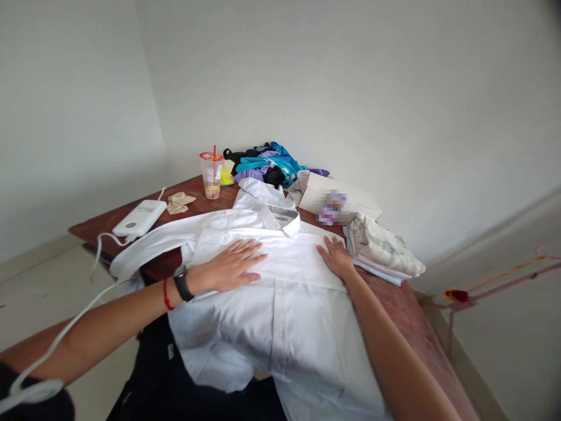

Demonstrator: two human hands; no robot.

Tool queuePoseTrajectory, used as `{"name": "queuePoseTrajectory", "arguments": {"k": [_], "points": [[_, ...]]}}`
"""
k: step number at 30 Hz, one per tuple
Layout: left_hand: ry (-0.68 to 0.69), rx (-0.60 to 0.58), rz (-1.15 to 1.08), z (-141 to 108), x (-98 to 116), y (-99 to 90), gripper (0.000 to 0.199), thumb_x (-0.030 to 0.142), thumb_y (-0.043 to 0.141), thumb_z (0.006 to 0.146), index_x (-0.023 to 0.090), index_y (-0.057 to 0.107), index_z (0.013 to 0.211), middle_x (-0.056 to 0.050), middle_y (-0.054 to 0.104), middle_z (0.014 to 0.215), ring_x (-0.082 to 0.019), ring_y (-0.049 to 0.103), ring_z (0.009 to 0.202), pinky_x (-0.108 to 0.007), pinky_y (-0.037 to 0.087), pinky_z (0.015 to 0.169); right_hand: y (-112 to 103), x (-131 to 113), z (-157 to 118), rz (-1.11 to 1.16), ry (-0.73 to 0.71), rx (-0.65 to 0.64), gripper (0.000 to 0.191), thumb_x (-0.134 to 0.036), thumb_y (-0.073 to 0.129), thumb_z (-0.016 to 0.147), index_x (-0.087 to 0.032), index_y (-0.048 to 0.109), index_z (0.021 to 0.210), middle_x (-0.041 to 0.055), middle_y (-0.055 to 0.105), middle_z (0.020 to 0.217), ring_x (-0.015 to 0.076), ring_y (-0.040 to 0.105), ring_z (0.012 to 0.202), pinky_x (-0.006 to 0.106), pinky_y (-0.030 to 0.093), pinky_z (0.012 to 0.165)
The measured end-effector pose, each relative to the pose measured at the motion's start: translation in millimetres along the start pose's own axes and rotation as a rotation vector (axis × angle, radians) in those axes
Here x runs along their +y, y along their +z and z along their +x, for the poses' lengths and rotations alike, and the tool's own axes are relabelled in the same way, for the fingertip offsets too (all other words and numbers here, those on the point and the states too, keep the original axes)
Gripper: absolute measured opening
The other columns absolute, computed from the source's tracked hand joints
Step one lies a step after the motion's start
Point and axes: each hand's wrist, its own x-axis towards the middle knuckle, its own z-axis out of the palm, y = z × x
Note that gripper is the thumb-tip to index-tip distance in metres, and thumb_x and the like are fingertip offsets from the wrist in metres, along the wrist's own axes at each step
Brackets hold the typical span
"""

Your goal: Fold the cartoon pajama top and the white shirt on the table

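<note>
A white button-up shirt [302, 316] lies spread face-up, its collar away from me and its lower part hanging over the near table edge. My left hand [232, 265] rests flat on the left of the chest with fingers spread. On the other side, my right hand [336, 257] lies flat near the right shoulder, fingers apart. One sleeve [151, 242] stretches out to the left; the other is not clearly visible. Neither hand grips the cloth.
On the brown table [407, 316] stand a plastic cup [211, 178] with a straw, a white power bank [140, 218] with a cable, and a crumpled tissue [180, 203]. Behind are piled clothes [276, 164], a white box [359, 202] and folded clothes [385, 248] at right.
</note>
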Motion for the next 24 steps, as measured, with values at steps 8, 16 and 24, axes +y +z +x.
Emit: {"name": "queuePoseTrajectory", "arguments": {"k": [8, 16, 24], "points": [[-0.316, 0.098, 0.062, -52, -43, -3.1, 0.06, 0.053, 0.033, 0.106, 0.028, 0.036, 0.161, -0.007, 0.027, 0.17, -0.033, 0.024, 0.156, -0.056, 0.024, 0.123, -8, -3, -3, 0.049, 0.003, -0.005, 0.071, -0.065, 0.028, 0.105, -0.024, 0.031, 0.163, 0.0125, 0.02, 0.172, 0.0333, 0.018, 0.158, 0.048, 0.021, 0.125], [-0.328, 0.199, -0.018, -52, -44, -6.4, 0.059, 0.052, 0.043, 0.101, 0.025, 0.051, 0.153, -0.01, 0.037, 0.166, -0.036, 0.03, 0.154, -0.06, 0.03, 0.121, -13, -3, -8, 0.135, -0.023, 0.046, 0.069, -0.061, 0.035, 0.105, -0.021, 0.037, 0.16, 0.0145, 0.025, 0.17, 0.0327, 0.021, 0.157, 0.045, 0.02, 0.125], [-0.593, 0.521, -0.724, -111, 28, -31.9, 0.039, 0.052, 0.069, 0.087, 0.035, 0.072, 0.123, -0.002, 0.067, 0.139, -0.033, 0.053, 0.14, -0.056, 0.029, 0.126, -14, -2, -10, 0.19, -0.071, 0.101, 0.062, -0.055, 0.04, 0.105, -0.018, 0.047, 0.154, 0.016, 0.032, 0.167, 0.034, 0.025, 0.155, 0.045, 0.022, 0.124]]}}
